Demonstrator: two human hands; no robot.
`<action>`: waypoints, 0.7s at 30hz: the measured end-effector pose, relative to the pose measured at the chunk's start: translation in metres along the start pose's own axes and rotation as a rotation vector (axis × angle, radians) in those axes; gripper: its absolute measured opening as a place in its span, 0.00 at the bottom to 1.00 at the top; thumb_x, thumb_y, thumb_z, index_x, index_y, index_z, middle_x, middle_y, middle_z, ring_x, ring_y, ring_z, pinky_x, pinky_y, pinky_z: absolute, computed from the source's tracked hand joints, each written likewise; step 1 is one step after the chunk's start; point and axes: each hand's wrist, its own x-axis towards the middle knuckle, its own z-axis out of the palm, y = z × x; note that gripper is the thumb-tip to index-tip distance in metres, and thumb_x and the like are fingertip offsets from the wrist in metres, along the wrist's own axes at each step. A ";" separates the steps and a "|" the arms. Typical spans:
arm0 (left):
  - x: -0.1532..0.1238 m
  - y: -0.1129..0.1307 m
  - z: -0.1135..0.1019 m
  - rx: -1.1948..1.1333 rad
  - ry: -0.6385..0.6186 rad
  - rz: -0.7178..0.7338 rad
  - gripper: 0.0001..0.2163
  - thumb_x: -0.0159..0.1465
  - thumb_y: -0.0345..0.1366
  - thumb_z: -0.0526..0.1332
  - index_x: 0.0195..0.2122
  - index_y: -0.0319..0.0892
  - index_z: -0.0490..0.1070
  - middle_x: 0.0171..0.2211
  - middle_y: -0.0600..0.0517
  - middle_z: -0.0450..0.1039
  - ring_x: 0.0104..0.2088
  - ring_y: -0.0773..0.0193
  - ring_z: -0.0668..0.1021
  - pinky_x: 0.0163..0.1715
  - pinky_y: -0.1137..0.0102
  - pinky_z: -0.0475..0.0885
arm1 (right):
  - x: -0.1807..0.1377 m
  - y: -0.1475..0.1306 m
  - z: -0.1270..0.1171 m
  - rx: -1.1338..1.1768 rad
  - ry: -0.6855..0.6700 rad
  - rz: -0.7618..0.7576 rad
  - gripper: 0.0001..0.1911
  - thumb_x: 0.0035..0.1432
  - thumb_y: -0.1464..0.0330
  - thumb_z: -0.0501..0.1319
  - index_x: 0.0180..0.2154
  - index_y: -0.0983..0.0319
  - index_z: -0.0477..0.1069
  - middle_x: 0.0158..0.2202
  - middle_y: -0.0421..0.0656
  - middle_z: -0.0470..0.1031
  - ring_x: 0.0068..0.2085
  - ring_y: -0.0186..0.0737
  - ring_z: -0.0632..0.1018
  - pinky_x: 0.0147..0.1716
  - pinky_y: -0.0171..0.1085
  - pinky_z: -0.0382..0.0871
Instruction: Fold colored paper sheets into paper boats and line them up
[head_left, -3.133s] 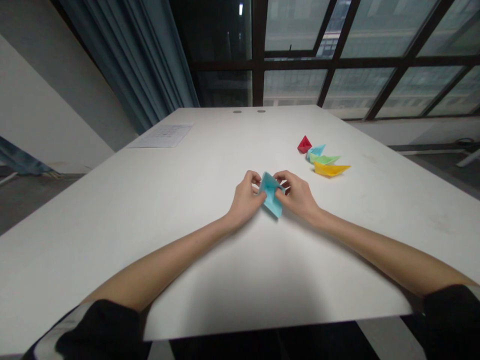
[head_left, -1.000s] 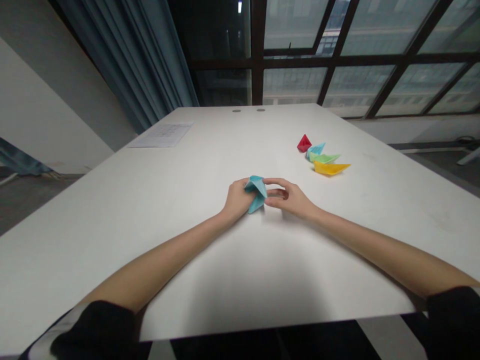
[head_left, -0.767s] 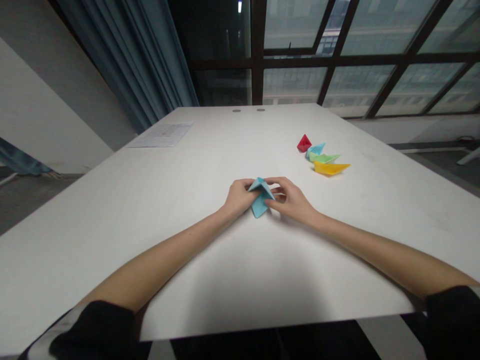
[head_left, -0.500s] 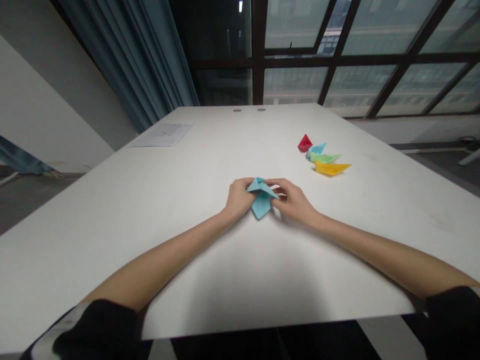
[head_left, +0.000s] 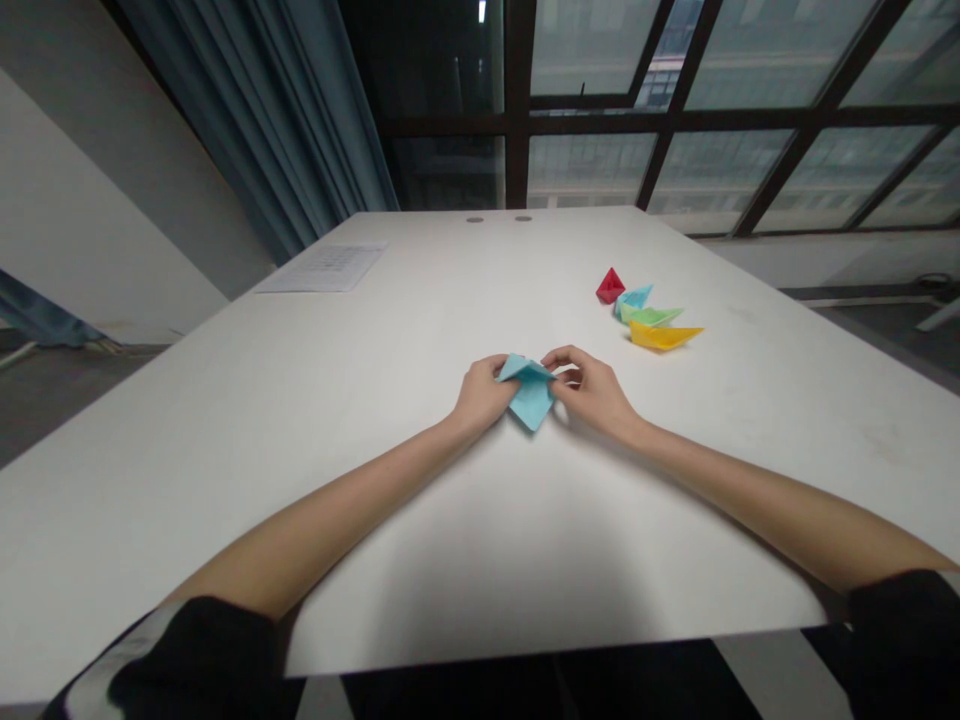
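A partly folded sheet of light blue paper [head_left: 532, 402] is between my two hands, just above the white table or resting on it; I cannot tell which. Its lower corner points toward me, and a folded flap lies across its top. My left hand [head_left: 484, 388] grips the paper's left side, thumb in front and fingers behind. On the right side, my right hand [head_left: 590, 388] pinches the paper's edge between thumb and fingers, with the index finger raised and bent. The fingertips behind the paper are hidden.
Right of my hands stand folded paper boats: a red one [head_left: 611, 287], a blue one [head_left: 634, 298], a green one [head_left: 651, 316] and a yellow one [head_left: 664, 336]. A printed sheet [head_left: 324, 269] lies at the table's [head_left: 420, 310] far left. Beyond are a curtain [head_left: 270, 110] and windows.
The blue paper has shifted slightly right and its top flap looks flatter and less spread. My right hand's fingers have drawn back from the paper's top to its right edge.
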 end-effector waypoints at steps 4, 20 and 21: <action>-0.006 0.012 0.004 -0.286 -0.105 -0.193 0.13 0.48 0.25 0.59 0.37 0.36 0.72 0.32 0.49 0.74 0.32 0.63 0.76 0.31 0.70 0.72 | 0.003 0.009 -0.006 -0.005 0.059 -0.053 0.15 0.48 0.73 0.56 0.40 0.60 0.62 0.37 0.40 0.71 0.24 0.30 0.71 0.26 0.34 0.68; -0.011 0.017 0.011 -0.524 -0.189 -0.230 0.13 0.46 0.21 0.56 0.34 0.36 0.69 0.24 0.54 0.68 0.25 0.70 0.72 0.28 0.74 0.71 | -0.002 0.002 -0.009 -0.669 -0.219 -0.236 0.18 0.60 0.68 0.48 0.48 0.62 0.69 0.62 0.50 0.50 0.54 0.49 0.69 0.49 0.46 0.67; -0.012 0.017 0.011 -0.512 -0.183 -0.227 0.13 0.46 0.21 0.56 0.33 0.35 0.69 0.24 0.53 0.68 0.25 0.70 0.72 0.28 0.74 0.71 | -0.002 0.000 -0.009 -0.686 -0.227 -0.229 0.18 0.60 0.67 0.48 0.49 0.62 0.69 0.62 0.50 0.51 0.54 0.49 0.68 0.49 0.46 0.67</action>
